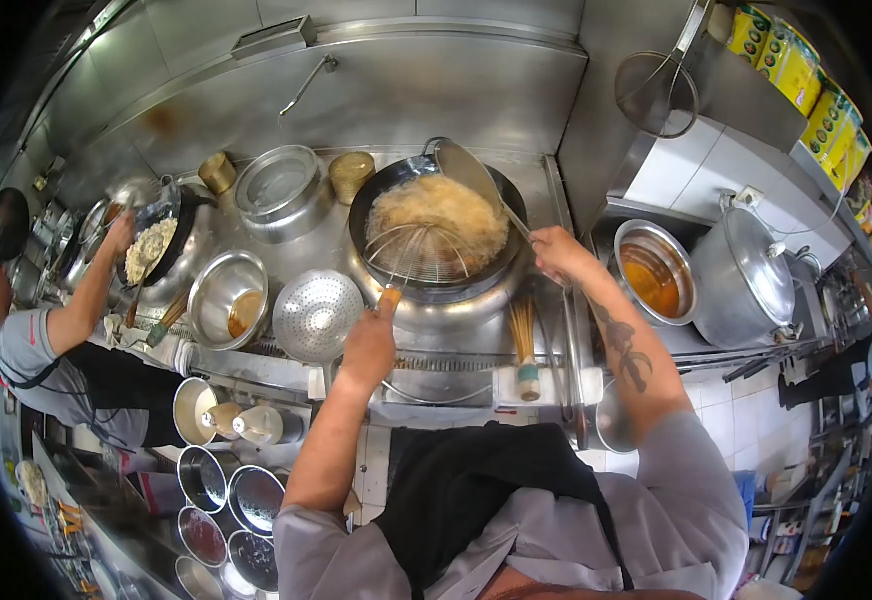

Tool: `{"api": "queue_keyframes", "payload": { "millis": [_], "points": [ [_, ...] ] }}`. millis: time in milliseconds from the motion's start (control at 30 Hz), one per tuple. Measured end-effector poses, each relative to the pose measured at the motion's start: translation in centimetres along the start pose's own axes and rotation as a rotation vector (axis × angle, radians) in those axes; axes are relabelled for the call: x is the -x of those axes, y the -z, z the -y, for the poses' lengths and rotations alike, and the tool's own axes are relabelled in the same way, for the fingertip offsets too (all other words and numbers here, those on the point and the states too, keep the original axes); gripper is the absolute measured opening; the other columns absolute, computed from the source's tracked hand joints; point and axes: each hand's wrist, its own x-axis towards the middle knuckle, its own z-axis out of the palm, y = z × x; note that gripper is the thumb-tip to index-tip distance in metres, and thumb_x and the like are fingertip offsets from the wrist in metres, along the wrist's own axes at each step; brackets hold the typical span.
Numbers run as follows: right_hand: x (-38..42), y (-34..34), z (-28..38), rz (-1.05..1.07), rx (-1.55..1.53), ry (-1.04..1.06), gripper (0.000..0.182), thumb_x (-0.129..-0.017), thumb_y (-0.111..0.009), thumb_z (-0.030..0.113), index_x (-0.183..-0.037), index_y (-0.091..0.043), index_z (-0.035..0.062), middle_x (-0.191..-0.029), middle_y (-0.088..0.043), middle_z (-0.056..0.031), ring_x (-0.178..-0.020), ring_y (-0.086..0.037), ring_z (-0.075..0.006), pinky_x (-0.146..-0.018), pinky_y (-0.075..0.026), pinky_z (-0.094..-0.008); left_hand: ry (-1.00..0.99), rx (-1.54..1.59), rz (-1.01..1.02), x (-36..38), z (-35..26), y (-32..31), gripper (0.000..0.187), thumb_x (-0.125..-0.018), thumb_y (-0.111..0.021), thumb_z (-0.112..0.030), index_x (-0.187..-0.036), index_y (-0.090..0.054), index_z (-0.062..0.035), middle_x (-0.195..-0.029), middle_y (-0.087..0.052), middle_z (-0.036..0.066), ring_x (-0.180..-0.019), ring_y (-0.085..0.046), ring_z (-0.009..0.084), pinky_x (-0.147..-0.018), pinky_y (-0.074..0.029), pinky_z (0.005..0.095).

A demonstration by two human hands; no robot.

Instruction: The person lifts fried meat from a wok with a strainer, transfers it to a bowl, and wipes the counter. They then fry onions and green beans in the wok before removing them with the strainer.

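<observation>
My left hand (370, 345) is wrapped round the handle of a wire strainer (421, 252). The strainer's mesh bowl dips into bubbling oil in a large black wok (360, 215). Pale foam and golden-brown food (436, 208) fill the wok's middle. To the right, my right hand (561, 256) grips the long handle of a broad, round metal ladle (467, 172), its head tilted over the wok's far right rim. A perforated metal skimmer (318, 316) lies just left of my left hand. Below my right forearm rests a bamboo wok brush (524, 345).
On the left, a co-worker's hand (119, 234) works by another wok (188, 232) holding pale food. A metal bowl (218, 330) and a lidded pot (281, 215) stand between the woks. At right are a pot of brown liquid (631, 240) and a tall stockpot (741, 280).
</observation>
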Motion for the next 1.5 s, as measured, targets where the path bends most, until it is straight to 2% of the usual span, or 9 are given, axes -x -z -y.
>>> {"api": "queue_keyframes", "payload": {
  "millis": [100,233,433,467,667,900,1100,1300,1500],
  "points": [
    [0.9,1.5,1.3,-0.097,-0.072,-0.042,0.031,-0.091,-0.045,0.010,-0.118,-0.054,-0.0007,-0.061,-0.054,-0.0041,-0.040,-0.045,-0.0104,-0.034,-0.040,-0.0269,-0.021,-0.063,0.023,-0.1,0.8,1.2,0.041,-0.080,-0.052,-0.001,-0.121,-0.044,-0.0006,-0.088,-0.059,0.020,-0.073,-0.064,0.0339,-0.062,-0.054,0.0408],
    [1.4,5.1,2.8,-0.081,-0.124,-0.115,0.018,-0.093,-0.042,0.014,-0.096,-0.054,0.0001,-0.064,-0.056,-0.0061,-0.040,-0.047,-0.0104,-0.034,-0.041,-0.0276,-0.063,-0.081,0.058,-0.6,2.6,3.6,0.038,-0.082,-0.051,-0.003,-0.119,-0.046,-0.0009,-0.087,-0.059,0.020,-0.075,-0.064,0.0336,-0.062,-0.054,0.0400],
    [2.9,7.8,5.1,-0.001,-0.178,-0.339,0.015,-0.090,-0.043,0.009,-0.079,-0.048,0.0014,-0.064,-0.057,-0.0105,-0.040,-0.050,-0.0125,-0.033,-0.042,-0.0307,-0.098,-0.080,0.094,-1.8,4.4,7.2,0.032,-0.082,-0.049,-0.005,-0.114,-0.052,-0.0005,-0.086,-0.061,0.020,-0.077,-0.065,0.0335,-0.063,-0.054,0.0403],
    [2.8,8.2,4.8,0.021,-0.224,-0.362,0.010,-0.091,-0.042,0.007,-0.085,-0.046,0.0007,-0.065,-0.057,-0.0114,-0.041,-0.050,-0.0127,-0.033,-0.041,-0.0295,-0.109,-0.097,0.103,-2.0,4.5,7.6,0.032,-0.082,-0.049,-0.005,-0.114,-0.052,-0.0009,-0.085,-0.061,0.019,-0.076,-0.065,0.0334,-0.064,-0.054,0.0409],
    [2.3,9.7,2.6,0.226,-0.455,-0.501,0.009,-0.094,-0.040,0.009,-0.091,-0.046,0.0027,-0.069,-0.059,-0.0121,-0.043,-0.049,-0.0126,-0.034,-0.040,-0.0277,-0.149,-0.104,0.126,-2.9,4.9,10.2,0.036,-0.082,-0.048,-0.003,-0.118,-0.051,-0.0020,-0.085,-0.063,0.018,-0.079,-0.065,0.0323,-0.070,-0.053,0.0404],
    [2.3,8.9,0.5,0.257,-0.553,-0.500,0.011,-0.096,-0.038,0.014,-0.095,-0.046,0.0062,-0.071,-0.059,-0.0117,-0.042,-0.048,-0.0129,-0.033,-0.038,-0.0281,-0.159,-0.163,0.221,-3.9,4.3,12.6,0.040,-0.081,-0.047,-0.002,-0.121,-0.051,-0.0036,-0.088,-0.064,0.019,-0.083,-0.064,0.0318,-0.072,-0.052,0.0404],
    [3.1,11.4,1.6,0.195,-0.546,-0.423,0.011,-0.093,-0.040,0.009,-0.098,-0.046,0.0020,-0.067,-0.058,-0.0125,-0.039,-0.047,-0.0134,-0.030,-0.035,-0.0282,-0.145,-0.154,0.218,-4.0,3.5,12.7,0.040,-0.081,-0.046,-0.003,-0.121,-0.052,-0.0033,-0.087,-0.064,0.020,-0.082,-0.063,0.0339,-0.072,-0.051,0.0423],
    [3.7,12.8,5.0,0.112,-0.227,-0.240,0.011,-0.091,-0.040,0.008,-0.096,-0.045,0.0001,-0.061,-0.057,-0.0121,-0.037,-0.051,-0.0147,-0.026,-0.036,-0.0290,-0.159,-0.130,0.194,-4.2,3.3,12.5,0.039,-0.081,-0.046,-0.002,-0.119,-0.053,-0.0034,-0.087,-0.063,0.021,-0.082,-0.063,0.0349,-0.072,-0.051,0.0430],
    [2.7,11.5,7.0,0.045,-0.026,-0.287,0.009,-0.091,-0.042,0.009,-0.095,-0.045,0.0004,-0.061,-0.057,-0.0099,-0.038,-0.052,-0.0154,-0.031,-0.038,-0.0305,-0.149,-0.148,0.211,-4.2,3.6,12.2,0.041,-0.083,-0.048,-0.004,-0.124,-0.050,-0.0043,-0.088,-0.063,0.020,-0.085,-0.063,0.0334,-0.073,-0.051,0.0422]
  ]
}}
